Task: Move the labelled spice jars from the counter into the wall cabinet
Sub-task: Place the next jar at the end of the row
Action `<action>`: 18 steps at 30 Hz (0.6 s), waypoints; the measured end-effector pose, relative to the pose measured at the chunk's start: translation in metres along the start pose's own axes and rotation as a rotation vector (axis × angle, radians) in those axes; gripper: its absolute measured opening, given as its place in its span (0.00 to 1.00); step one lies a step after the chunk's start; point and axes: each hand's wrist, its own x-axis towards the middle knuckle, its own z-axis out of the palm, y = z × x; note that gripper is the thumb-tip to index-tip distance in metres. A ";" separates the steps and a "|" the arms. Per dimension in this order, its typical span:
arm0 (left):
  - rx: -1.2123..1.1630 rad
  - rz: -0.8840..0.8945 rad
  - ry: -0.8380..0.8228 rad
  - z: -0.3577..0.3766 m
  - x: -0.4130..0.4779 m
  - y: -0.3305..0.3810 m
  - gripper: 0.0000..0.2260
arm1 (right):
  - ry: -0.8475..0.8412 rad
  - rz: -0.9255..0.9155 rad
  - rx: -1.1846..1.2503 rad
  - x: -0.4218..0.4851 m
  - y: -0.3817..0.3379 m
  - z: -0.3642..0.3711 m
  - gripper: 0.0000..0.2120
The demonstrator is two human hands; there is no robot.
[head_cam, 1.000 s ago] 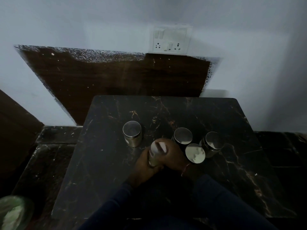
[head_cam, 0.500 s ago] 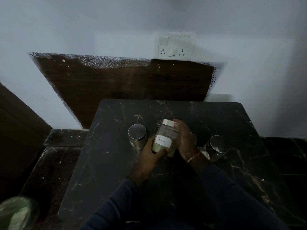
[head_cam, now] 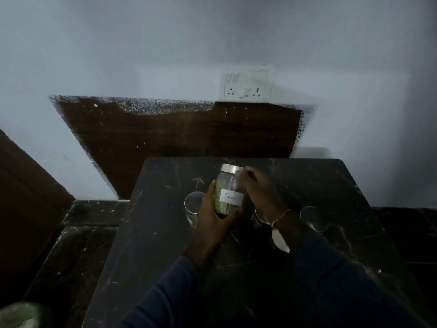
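The black, brown-veined marble counter [head_cam: 307, 185] is a rectangular slab with its far edge by the wall. A steel-lidded glass jar [head_cam: 194, 203] stands upright on it, left of centre. Well to the right stands a second steel-lidded jar [head_cam: 311, 217], which is blurred. Between them are two more, only partly visible: a dim jar [head_cam: 258, 215] and, nearer the front edge, a pale-topped jar [head_cam: 280, 240].

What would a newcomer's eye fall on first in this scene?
The glass jar with its white handwritten label, held above the middle of the dark marble counter: the left hand grips its lower body, the right hand holds it near the steel lid. Then the left jar and right jar standing on the counter beside the hands, and the white socket plate on the wall behind.
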 end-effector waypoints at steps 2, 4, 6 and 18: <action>0.078 0.088 -0.048 -0.006 0.019 0.020 0.45 | 0.007 -0.080 -0.055 0.006 -0.030 -0.008 0.23; 0.181 0.191 -0.065 -0.014 0.040 0.049 0.49 | 0.061 -0.190 -0.100 0.013 -0.065 -0.020 0.30; 0.238 0.333 -0.082 -0.023 0.062 0.083 0.49 | 0.102 -0.322 -0.149 0.017 -0.104 -0.032 0.27; 0.531 1.159 0.205 -0.085 0.194 0.395 0.40 | 0.154 -0.968 -0.278 0.013 -0.423 -0.101 0.20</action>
